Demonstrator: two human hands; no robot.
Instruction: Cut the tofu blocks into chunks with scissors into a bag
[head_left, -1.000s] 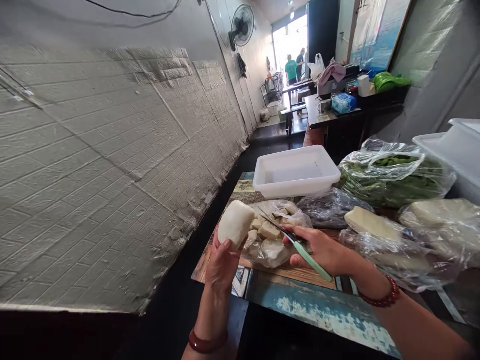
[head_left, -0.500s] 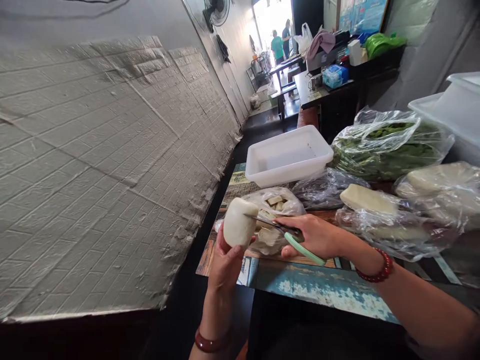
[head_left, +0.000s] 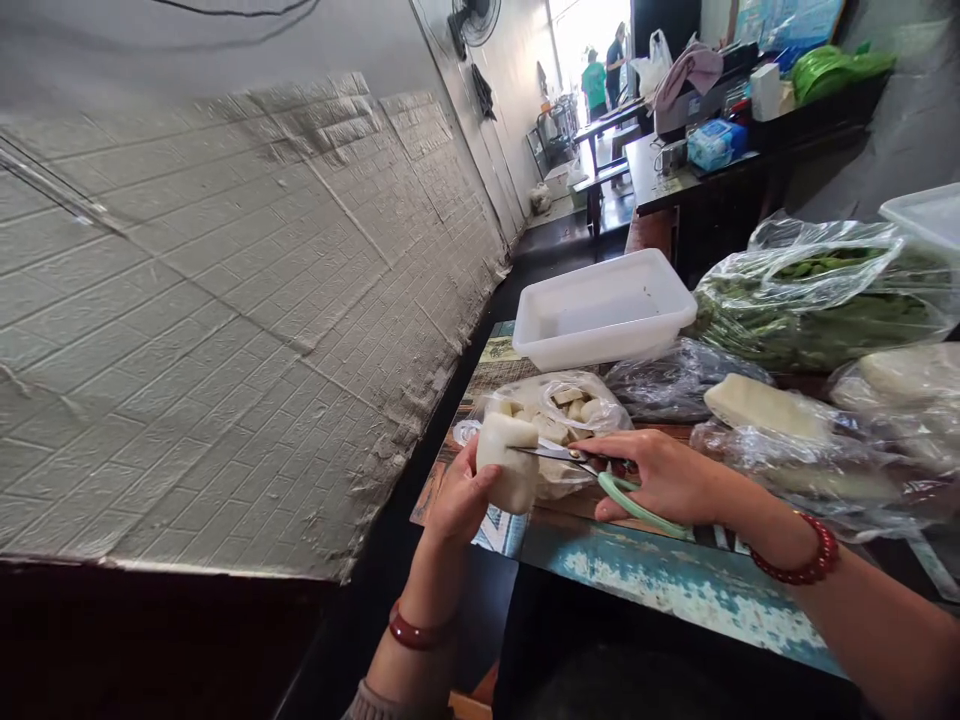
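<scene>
My left hand (head_left: 459, 497) grips a thick, pale white chunk of food (head_left: 511, 465), smooth and rounded, whose exact kind I cannot tell. In my right hand (head_left: 664, 475) are scissors (head_left: 622, 497) with mint-green handles, their blades at a cut in the chunk's right side. My right fingers are wrapped round the handles. Just behind the chunk, a clear plastic bag (head_left: 611, 405) holds several pale cut pieces (head_left: 574, 402). Farther right, a long pale block (head_left: 765, 405) lies on clear plastic wrapping.
A white plastic tub (head_left: 604, 345) stands behind the bag of pieces. Bagged green leaves (head_left: 825, 300) and another bag with pale contents (head_left: 907, 390) lie to the right. A textured wall (head_left: 247, 330) runs along the left. Two people stand near the bright far doorway.
The view has shifted, so the room appears farther right. The chunk has tilted in my left hand, and the scissor blades now sit at a visible slit in it.
</scene>
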